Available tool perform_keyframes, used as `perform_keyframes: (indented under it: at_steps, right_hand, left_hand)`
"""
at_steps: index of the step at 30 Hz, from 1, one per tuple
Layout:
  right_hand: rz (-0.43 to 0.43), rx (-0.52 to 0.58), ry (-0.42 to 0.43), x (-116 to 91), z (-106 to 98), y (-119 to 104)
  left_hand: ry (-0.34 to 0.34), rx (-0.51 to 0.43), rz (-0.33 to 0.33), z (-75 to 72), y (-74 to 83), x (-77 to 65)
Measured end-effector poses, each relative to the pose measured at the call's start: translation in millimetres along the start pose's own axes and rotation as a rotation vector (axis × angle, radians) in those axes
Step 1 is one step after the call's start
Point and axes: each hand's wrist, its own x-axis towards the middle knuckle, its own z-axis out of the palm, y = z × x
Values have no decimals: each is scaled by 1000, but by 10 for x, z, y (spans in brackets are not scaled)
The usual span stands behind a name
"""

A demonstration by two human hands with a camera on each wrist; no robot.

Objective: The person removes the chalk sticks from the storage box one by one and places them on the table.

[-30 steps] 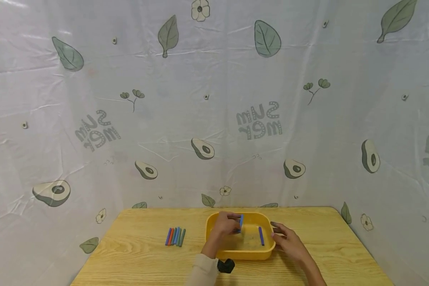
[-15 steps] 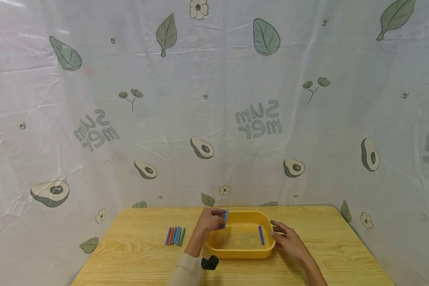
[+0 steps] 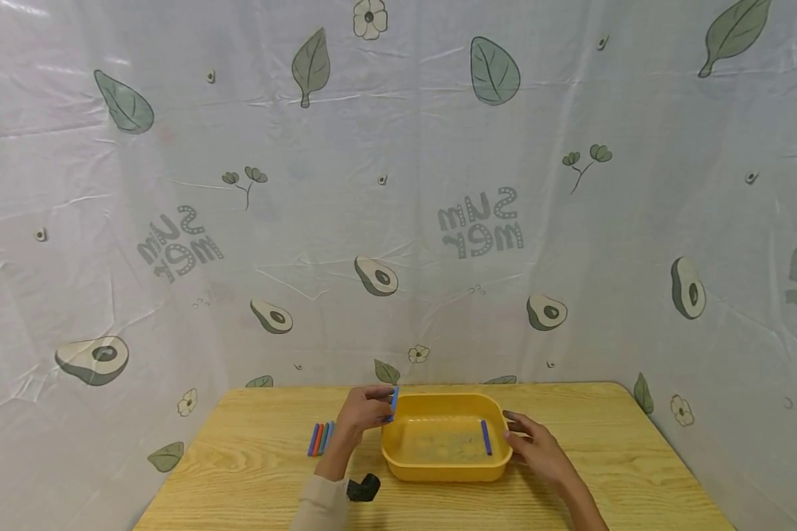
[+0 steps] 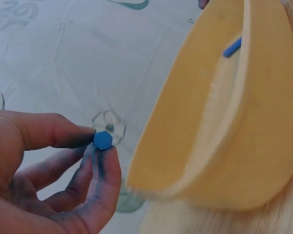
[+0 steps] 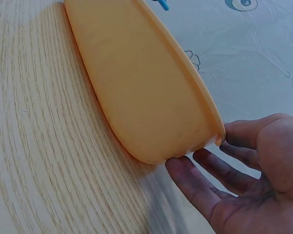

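Between thumb and fingertips my left hand (image 3: 365, 410) pinches a blue hexagonal crayon (image 4: 104, 140), held beside the left rim of a yellow tub (image 3: 448, 473). Dark smudges mark the fingers. Inside the tub, near its right end, lies a darker blue crayon (image 3: 486, 437). My right hand (image 3: 534, 447) holds the tub's right end, its thumb at the rim and its other fingers (image 5: 195, 178) against the outer wall. To the left, a row of crayons (image 3: 317, 439), with purple, red and blue among them, lies side by side, partly hidden behind my left hand and forearm.
The tub stands on a light wooden table (image 3: 252, 487), its floor dusted with grey smears. A pale printed sheet (image 3: 425, 221) hangs behind the table and along both sides. A black object (image 3: 364, 488) sits at my left wrist by the sleeve.
My left hand has moved left with the blue crayon, from over the tub to just past its left rim, now covering the green crayons of the row. My right hand stays put.
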Motion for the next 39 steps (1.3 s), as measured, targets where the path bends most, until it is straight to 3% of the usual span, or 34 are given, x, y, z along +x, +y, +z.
perform_keyframes:
  at_steps: [6,20,39]
  right_hand:
    - [2,-15,2,6,-1,1]
    - [-9,-4,4,12,-11,15]
    - [-7,-9,11,-7,0,19]
  left_hand:
    - [40,14,-40,-182,-60,-35]
    - [115,-6,-67,-522,-285,-132]
    - [227,18,-59,-1117,-569,-294]
